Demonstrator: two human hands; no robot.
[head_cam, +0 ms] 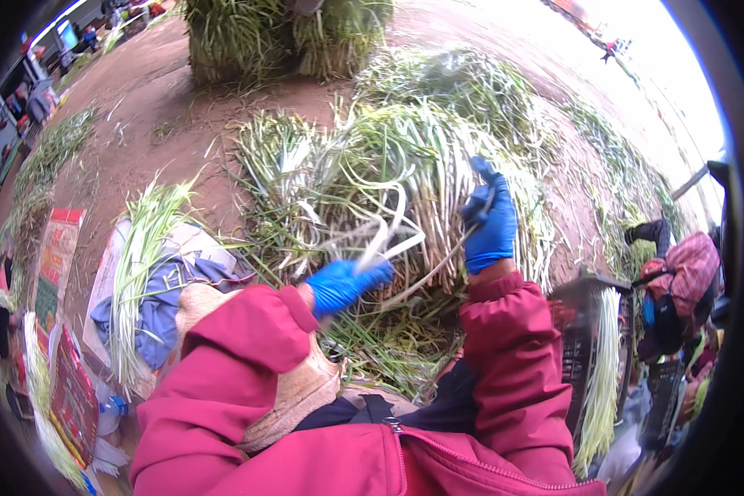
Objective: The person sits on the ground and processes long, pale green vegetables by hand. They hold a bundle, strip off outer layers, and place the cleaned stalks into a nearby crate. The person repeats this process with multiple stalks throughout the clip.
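My left hand [350,282], in a blue glove, is closed around pale, curling leaf strands [387,239] that are blurred at its fingers. Further right and higher up, my right hand [493,220], also gloved in blue, grips a thin pale stalk [431,273] that slants down and left from it. Just beyond both hands lies a large heap of long-leaved green stalks [434,161], like garlic greens, their whitish ends towards me. Loose green leaves [397,353] litter the ground below the hands.
At left, a bundle of pale green stalks [139,266] rests over a blue-grey cloth [161,322]. A dark plastic crate [573,347] stands at right, with a pale bundle [600,372] against it. Upright bundles [235,40] stand ahead. A person [682,273] is at far right.
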